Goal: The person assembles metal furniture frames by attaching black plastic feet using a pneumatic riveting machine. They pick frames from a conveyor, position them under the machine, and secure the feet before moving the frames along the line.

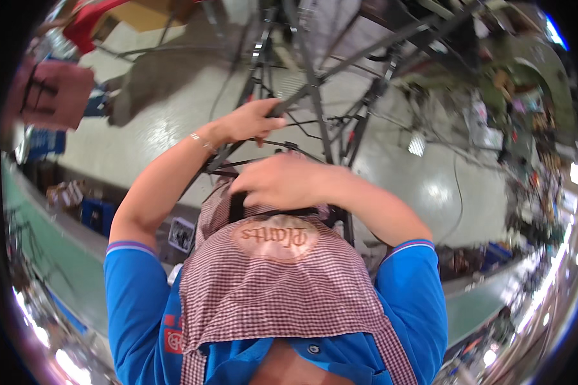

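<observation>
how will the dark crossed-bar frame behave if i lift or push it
The dark crossed-bar frame will probably feel stiff along its straight bars. It may be light for its size, given the slim bars and open gaps. The crossings might pivot, so a push could make it fold.

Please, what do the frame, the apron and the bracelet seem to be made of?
Frame: probably metal with a dark, semi-gloss coat; thin, stiff bars with bright highlights.
Apron: matt woven cloth, perhaps cotton; fine checks and soft folds.
Bracelet: possibly polished metal; it glints silvery, but is too small to be sure.
</observation>
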Demonstrator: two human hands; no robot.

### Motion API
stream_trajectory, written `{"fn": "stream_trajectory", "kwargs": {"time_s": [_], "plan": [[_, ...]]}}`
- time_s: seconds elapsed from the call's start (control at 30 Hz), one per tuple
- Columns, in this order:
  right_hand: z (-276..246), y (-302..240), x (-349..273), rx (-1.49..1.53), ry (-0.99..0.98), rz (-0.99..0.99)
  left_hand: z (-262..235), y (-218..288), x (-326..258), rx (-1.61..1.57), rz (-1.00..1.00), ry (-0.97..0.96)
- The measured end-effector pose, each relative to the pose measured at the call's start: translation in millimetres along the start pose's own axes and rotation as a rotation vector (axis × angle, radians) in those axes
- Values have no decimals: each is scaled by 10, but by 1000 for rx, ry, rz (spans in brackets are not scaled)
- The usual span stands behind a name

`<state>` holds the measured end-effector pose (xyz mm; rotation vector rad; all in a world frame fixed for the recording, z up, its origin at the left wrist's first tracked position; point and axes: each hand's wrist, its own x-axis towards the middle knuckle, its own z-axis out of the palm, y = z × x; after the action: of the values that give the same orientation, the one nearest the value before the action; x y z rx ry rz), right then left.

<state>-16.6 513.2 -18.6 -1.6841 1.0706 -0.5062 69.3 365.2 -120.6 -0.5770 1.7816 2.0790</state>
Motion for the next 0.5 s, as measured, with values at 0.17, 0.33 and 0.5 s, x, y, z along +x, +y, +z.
{"fn": "stream_trajectory", "kwargs": {"time_s": [0.17,0.33,0.5], "plan": [[-325,1311,-1585,443,1315,490,115,76,128,59,-26,59],[387,2683,-1969,835,1416,767,229,178,262,115,-40,85],[375,3061,-1643,921,1445,621,344,184,279,213,-63,163]]}}
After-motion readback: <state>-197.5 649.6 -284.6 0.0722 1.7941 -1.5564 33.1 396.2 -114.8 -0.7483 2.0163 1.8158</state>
